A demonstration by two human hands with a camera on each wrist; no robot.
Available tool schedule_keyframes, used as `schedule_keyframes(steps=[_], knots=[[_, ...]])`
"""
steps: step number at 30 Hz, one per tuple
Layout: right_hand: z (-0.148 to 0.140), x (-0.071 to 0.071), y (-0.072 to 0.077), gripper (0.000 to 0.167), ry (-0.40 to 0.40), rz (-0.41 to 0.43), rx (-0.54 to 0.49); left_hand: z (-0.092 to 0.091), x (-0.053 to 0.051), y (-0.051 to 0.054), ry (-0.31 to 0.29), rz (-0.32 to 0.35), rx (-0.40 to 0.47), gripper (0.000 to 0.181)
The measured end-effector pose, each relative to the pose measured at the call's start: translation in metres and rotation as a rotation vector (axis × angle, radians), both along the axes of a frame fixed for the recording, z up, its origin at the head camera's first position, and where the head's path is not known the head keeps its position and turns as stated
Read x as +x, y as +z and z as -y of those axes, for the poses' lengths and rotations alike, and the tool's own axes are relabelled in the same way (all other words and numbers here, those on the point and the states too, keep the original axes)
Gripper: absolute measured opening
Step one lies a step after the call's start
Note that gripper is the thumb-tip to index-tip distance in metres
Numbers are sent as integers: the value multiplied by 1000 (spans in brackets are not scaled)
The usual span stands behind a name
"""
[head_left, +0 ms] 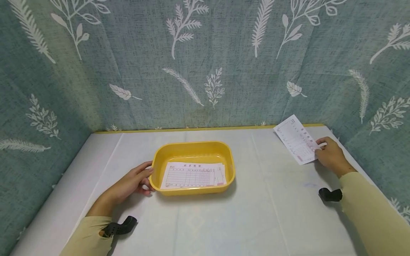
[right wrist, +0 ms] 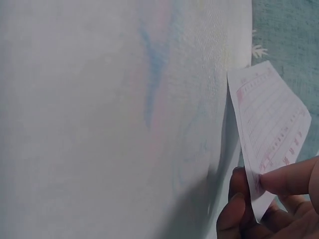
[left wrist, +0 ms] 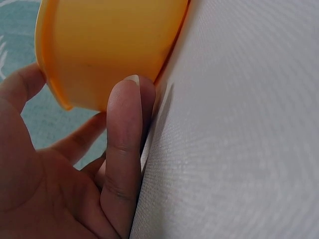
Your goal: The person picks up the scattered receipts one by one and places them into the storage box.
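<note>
A yellow plastic basin (head_left: 192, 192) stands on the table left of centre in the head view. My left hand (head_left: 132, 181) holds its left end. In the left wrist view, one finger of the left hand (left wrist: 75, 164) touches the rim while others lie against the basin's outer wall (left wrist: 114, 55). Printed receipt sheets (head_left: 190, 175) lie inside the basin. At the far right, my right hand (head_left: 331, 156) pinches a receipt sheet (head_left: 296, 140) by its near edge. That sheet (right wrist: 274, 114) is raised and tilted, between thumb and fingers of the right hand (right wrist: 279, 204).
A white cloth (head_left: 208, 224) covers the table, and its back edge has a yellow strip (head_left: 192, 129). Teal curtains (head_left: 230, 78) with white leaf prints rise behind and on both sides. Black wrist devices (head_left: 120, 227) sit at both sleeves.
</note>
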State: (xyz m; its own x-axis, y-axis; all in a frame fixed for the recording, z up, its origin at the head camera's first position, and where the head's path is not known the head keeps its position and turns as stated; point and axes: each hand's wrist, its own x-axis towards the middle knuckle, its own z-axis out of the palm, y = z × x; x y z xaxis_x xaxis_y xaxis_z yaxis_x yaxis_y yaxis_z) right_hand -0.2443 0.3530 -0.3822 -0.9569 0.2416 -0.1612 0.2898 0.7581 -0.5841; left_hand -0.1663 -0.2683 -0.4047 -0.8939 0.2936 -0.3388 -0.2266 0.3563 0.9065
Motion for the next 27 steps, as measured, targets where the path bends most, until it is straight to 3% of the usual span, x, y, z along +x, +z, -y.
schedule_keyframes(steps=[9, 18, 27], knots=[[-2, 6, 0, 46, -28, -50, -4, -1, -1, -2, 2, -3, 6, 70], [4, 14, 6, 45, -6, -129, -34, 0, -1, -3, 12, 4, -14, 69], [18, 18, 12, 43, -10, -127, -71, -1, 0, 1, 5, -6, -31, 72]])
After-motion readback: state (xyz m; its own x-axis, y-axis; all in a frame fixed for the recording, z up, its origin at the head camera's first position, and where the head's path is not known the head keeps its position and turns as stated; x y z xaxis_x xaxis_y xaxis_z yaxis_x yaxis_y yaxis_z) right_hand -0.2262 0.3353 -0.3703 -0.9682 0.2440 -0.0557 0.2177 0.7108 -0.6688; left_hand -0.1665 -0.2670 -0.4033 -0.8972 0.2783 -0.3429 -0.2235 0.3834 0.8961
